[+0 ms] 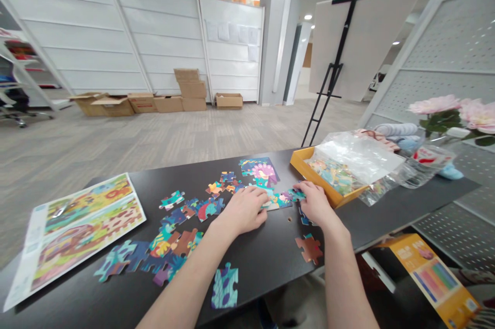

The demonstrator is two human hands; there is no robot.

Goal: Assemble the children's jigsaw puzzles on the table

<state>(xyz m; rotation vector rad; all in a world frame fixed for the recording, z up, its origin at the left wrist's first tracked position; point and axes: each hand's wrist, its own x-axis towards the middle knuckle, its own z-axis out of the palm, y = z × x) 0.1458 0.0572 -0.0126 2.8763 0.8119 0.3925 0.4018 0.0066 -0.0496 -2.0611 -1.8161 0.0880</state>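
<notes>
My left hand (pixel 247 209) lies palm down at the lower left of a partly joined jigsaw puzzle (pixel 281 202), fingers stretched out over its edge. At the puzzle's right end, my right hand (pixel 312 202) has its fingertips on a teal puzzle piece (pixel 296 194). Beneath that hand is a dark blue puzzle piece (pixel 303 215), partly hidden. A brown puzzle piece (pixel 309 248) lies nearer the table edge. Several loose pieces spread out left of my left arm, and a teal piece with purple spots (pixel 225 286) sits between my forearms.
A picture sheet (pixel 83 231) lies at the table's left. On the right, a yellow box (pixel 340 198) holds bagged pieces beside a flower vase (pixel 427 161). An orange box (pixel 435 277) is below the black table (pixel 266 262). An easel (pixel 336 68) stands behind.
</notes>
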